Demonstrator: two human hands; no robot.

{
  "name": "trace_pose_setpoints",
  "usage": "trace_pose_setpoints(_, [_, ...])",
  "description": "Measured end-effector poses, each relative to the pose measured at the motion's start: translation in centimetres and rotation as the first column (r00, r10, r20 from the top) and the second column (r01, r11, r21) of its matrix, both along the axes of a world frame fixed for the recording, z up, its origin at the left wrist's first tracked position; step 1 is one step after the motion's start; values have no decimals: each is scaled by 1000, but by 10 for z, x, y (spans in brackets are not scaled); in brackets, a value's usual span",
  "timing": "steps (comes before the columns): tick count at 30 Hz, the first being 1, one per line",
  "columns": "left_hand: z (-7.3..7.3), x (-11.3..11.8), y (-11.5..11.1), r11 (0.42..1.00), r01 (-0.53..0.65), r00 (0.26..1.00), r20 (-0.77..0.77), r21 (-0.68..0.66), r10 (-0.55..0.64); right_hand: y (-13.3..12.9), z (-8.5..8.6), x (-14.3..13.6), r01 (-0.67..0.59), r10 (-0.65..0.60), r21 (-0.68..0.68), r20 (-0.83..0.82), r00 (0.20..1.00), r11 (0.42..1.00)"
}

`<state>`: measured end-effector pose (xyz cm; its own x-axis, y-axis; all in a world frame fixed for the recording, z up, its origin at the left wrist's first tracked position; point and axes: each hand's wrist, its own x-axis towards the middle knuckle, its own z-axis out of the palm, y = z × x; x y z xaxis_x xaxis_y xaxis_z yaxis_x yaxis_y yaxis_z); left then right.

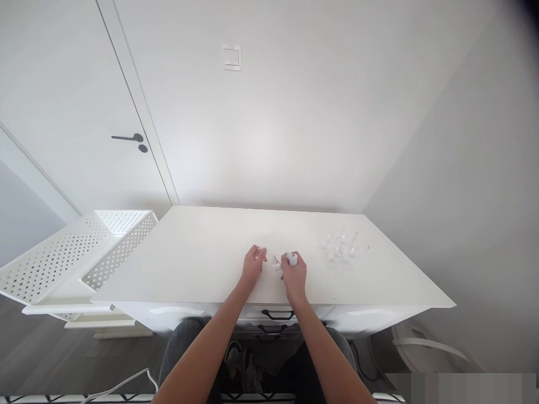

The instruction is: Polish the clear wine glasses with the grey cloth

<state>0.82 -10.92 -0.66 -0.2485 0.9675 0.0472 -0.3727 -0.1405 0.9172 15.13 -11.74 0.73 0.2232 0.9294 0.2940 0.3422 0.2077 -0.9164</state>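
Observation:
Over the middle of a white tabletop, my left hand is closed in a pinch on something small that I cannot make out. To its right, my right hand is wrapped round a white object, which looks like a crumpled cloth or tissue. Small thin pieces show between the two hands, too small to name. Farther right on the tabletop lies a group of several clear, transparent items with curved edges.
A white perforated rack stands against the table's left side. Drawers with black handles are below the front edge. A door with a dark handle is at the left, and a round pale object is at the lower right.

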Motion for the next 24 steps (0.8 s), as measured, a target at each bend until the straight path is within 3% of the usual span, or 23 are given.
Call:
trace_pose_setpoints(2, [3, 1, -1, 999, 18, 990, -136, -34, -23, -3, 2, -4, 14, -22, -128, -64, 998, 992])
trace_pose_setpoints(3, [4, 1, -1, 998, 37, 981, -186, -50, -45, -8, 3, -5, 5, -7, -80, -27, 1000, 997])
trace_pose_setpoints(5, [4, 1, 0, 994, 85, 977, -192, -68, -97, -22, 2, -8, -54, 24, 206, 145, 989, 977])
trace_pose_setpoints(7, [2, 0, 1, 992, 112, 982, -147, -65, -121, -31, -2, -10, -210, 63, 447, 321, 945, 870])
trace_pose_setpoints(8, [1, 0, 2, 993, 105, 986, -124, -60, -112, -33, -4, -11, -264, 82, 488, 362, 928, 832])
trace_pose_setpoints(9, [0, -1, 2, 995, 84, 990, -109, -54, -89, -32, -5, -13, -265, 94, 485, 347, 933, 833])
trace_pose_setpoints(11, [-1, -2, 2, 999, 26, 993, -112, -43, -31, -25, -4, -18, -110, 71, 324, 129, 989, 940])
trace_pose_setpoints(12, [-1, -2, 2, 999, 4, 992, -125, -41, -9, -21, -2, -20, -22, 28, 149, -38, 999, 989])
trace_pose_setpoints(14, [-1, -3, 1, 999, -34, 990, -135, -32, 29, -16, 5, -25, 5, -69, -208, -303, 951, 978])
trace_pose_setpoints(15, [-1, -3, 0, 999, -48, 991, -127, -26, 44, -16, 9, -27, -31, -81, -298, -358, 930, 954])
trace_pose_setpoints(16, [-1, -3, 0, 998, -54, 992, -114, -27, 51, -19, 11, -27, -56, -57, -299, -355, 933, 952])
trace_pose_setpoints(18, [-1, -3, 0, 998, -42, 995, -90, -45, 38, -27, 12, -24, -69, 59, -56, -159, 985, 996])
trace_pose_setpoints(19, [-2, -3, 0, 998, -22, 997, -80, -56, 18, -31, 10, -22, -105, 107, 116, -7, 994, 988])
trace_pose_setpoints(21, [-3, -3, 0, 998, 12, 998, -61, -63, -16, -34, 2, -17, -252, 164, 359, 257, 952, 899])
trace_pose_setpoints(23, [-3, -4, 1, 999, -2, 999, -52, -45, 0, -28, -8, -15, -301, 183, 411, 302, 936, 860])
trace_pose_setpoints(24, [-3, -4, 1, 999, -25, 998, -61, -35, 23, -22, -11, -16, -244, 178, 359, 207, 962, 901])
